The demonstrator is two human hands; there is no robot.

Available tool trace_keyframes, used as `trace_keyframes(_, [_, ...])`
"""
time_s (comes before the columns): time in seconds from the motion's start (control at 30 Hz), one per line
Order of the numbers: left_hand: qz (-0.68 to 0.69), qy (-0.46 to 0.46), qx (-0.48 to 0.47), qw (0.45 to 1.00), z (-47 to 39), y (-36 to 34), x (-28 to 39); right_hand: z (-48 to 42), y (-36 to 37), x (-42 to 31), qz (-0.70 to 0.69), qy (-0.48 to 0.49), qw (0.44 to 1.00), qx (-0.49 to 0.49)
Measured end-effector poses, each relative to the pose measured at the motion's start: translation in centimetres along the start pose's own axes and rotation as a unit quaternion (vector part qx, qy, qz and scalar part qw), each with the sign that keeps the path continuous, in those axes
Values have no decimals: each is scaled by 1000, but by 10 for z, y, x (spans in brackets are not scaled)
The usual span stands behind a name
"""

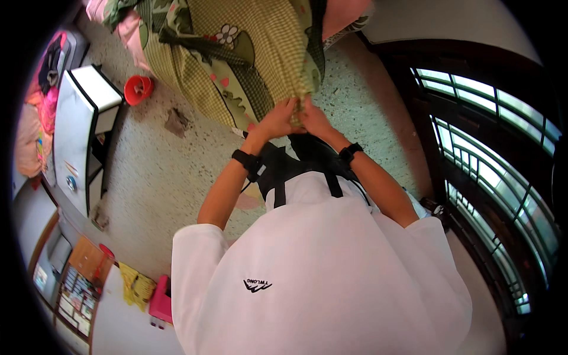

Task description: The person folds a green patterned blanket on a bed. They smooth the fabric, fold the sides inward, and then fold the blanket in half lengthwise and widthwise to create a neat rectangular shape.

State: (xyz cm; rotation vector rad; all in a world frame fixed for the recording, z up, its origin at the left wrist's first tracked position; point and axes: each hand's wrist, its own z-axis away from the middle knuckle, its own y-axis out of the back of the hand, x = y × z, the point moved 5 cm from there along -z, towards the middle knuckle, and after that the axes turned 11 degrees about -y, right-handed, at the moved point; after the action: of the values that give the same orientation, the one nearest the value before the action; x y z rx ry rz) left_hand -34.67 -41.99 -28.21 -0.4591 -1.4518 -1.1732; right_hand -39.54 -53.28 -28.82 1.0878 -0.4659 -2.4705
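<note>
A large green checked fabric (248, 53), patterned with leaves, small hearts and a white flower, hangs down in front of me from the top of the view. Its lower right corner is gathered between my two hands, close to my waist. My left hand (282, 119) and my right hand (314, 117) both pinch the cloth's edge, side by side and nearly touching. Each wrist bears a black strap. The fingertips are partly hidden by the folds. Pink cloth (346, 15) lies beside the green fabric at the top right.
A red bucket (138, 90) stands on the speckled floor at the left, beside a white cabinet with black edges (73, 133). Dark-framed barred windows (483, 155) line the right side. A yellow bag (136, 286) and a pink object (161, 299) are at the lower left.
</note>
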Motion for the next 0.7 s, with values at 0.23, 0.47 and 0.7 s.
trace_keyframes(0.23, [60,77,100,990,-3,16,19,-13,-1,-28,-347,26,920,-180])
trace_keyframes(0.47, [-2,115,65,991,7,12,22,-34,-3,-17,-361,-141,902,-191])
trace_keyframes(0.7, [9,221,-26,975,3,35,46,-44,15,-15,-294,-211,922,-135])
